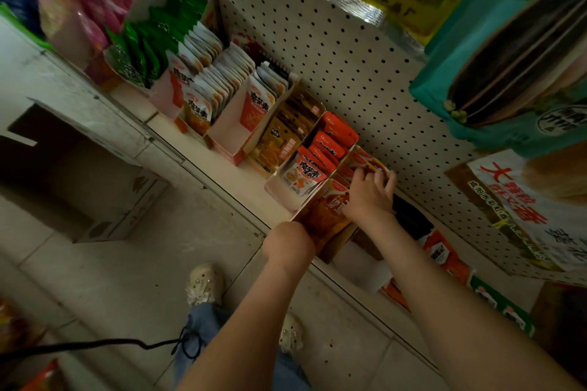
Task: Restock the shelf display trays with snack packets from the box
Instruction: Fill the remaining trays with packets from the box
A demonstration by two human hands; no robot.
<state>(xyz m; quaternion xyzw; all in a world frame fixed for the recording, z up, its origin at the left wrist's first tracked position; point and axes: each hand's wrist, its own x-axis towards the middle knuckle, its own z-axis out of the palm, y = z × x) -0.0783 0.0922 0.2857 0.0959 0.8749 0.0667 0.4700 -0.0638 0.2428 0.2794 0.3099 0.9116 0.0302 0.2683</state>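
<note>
Right hand: my fingers curled over packets at the back of the tray.
Left hand: against the tray's front; fingers hidden, so I couldn't tell its grip.
Box: on the floor, well left, inside too dark to read.

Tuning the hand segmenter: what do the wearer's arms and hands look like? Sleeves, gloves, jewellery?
The left forearm and right forearm are bare to the frame edge; no sleeves show. Left hand and right hand wear no gloves; no watch, bracelet or ring is visible, though the left fingers are hidden.
</note>
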